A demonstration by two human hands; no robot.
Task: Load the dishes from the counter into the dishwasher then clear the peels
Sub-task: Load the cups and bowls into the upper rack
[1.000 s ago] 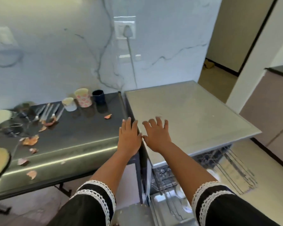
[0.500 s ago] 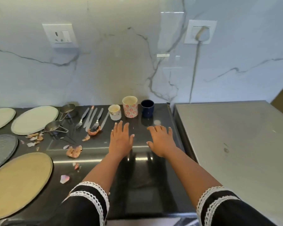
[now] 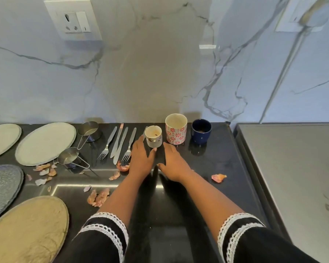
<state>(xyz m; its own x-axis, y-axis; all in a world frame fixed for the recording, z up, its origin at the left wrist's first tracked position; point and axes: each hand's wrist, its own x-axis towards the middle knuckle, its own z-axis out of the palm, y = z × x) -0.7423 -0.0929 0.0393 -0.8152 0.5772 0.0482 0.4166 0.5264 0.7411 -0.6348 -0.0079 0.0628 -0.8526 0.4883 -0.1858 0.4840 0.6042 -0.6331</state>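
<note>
The small white cup (image 3: 153,138) stands upright near the back of the dark surface (image 3: 179,205), first in a row with a taller flowered cup (image 3: 176,129) just to its right and a dark blue cup (image 3: 201,130) beyond that. The left hand (image 3: 141,158) lies with straight fingers along the cup's left side and the thumb reaching under its front, touching or nearly touching it, not yet wrapped round; the right hand (image 3: 172,164) rests flat and spread on the surface just right of the cup, holding nothing. The cup looks ceramic: light, stiff, glazed and so likely slippery, and liable to chip if knocked against its flowered neighbour; brown residue shows inside, so it is best kept upright. A grasp round the wall, thumb in front and fingers behind, seems the safest hold; no handle can be made out. Left of the cup lie forks and knives (image 3: 120,143) side by side, then two steel measuring cups (image 3: 87,130), four flat plates (image 3: 46,143) towards the left edge, and pinkish peels (image 3: 99,196) scattered across the glossy black top. Behind rises a veined marble wall with a socket (image 3: 72,19), and to the right, butting against the surface, is a grey metal top (image 3: 292,177), probably the dishwasher's.
</note>
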